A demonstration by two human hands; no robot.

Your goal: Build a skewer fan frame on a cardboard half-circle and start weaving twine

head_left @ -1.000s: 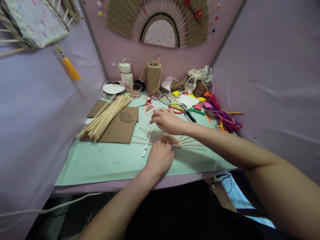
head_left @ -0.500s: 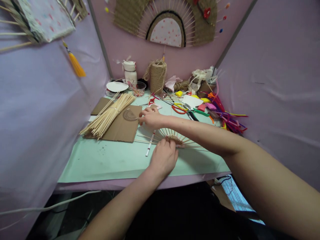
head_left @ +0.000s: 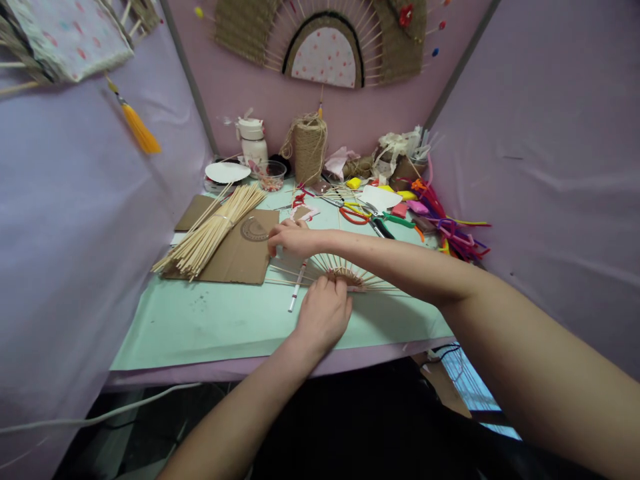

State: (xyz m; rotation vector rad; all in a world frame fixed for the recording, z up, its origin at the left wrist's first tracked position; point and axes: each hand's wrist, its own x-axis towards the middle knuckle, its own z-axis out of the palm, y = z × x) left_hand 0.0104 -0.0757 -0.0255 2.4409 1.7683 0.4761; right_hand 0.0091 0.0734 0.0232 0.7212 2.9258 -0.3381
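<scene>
On the green tabletop lies a half-round fan frame (head_left: 346, 273) of thin wooden sticks spreading from a brown semicircular core. My left hand (head_left: 326, 308) is closed on the lower edge of that core, its fingertips bent over it. Reaching across from the right, my right hand (head_left: 290, 240) hovers above the frame's left sticks, close to the cardboard's right edge. Its fingers are curled together; what they hold, if anything, is hidden. A white marker (head_left: 297, 288) lies under the left sticks. My right forearm covers part of the frame's upper right side.
A bundle of sticks (head_left: 216, 230) and a clear protractor (head_left: 254, 229) rest on brown cardboard (head_left: 245, 263). Behind are a twine roll (head_left: 310, 150), a white bottle (head_left: 253, 143), red-handled scissors (head_left: 355, 215), green-handled pliers (head_left: 397, 220) and colourful pipe cleaners (head_left: 457, 237). A finished fan (head_left: 327, 60) hangs on the wall.
My right hand has shifted slightly left and down, toward the cardboard's edge. My left hand keeps its place on the fan frame. The whole view has shifted a little.
</scene>
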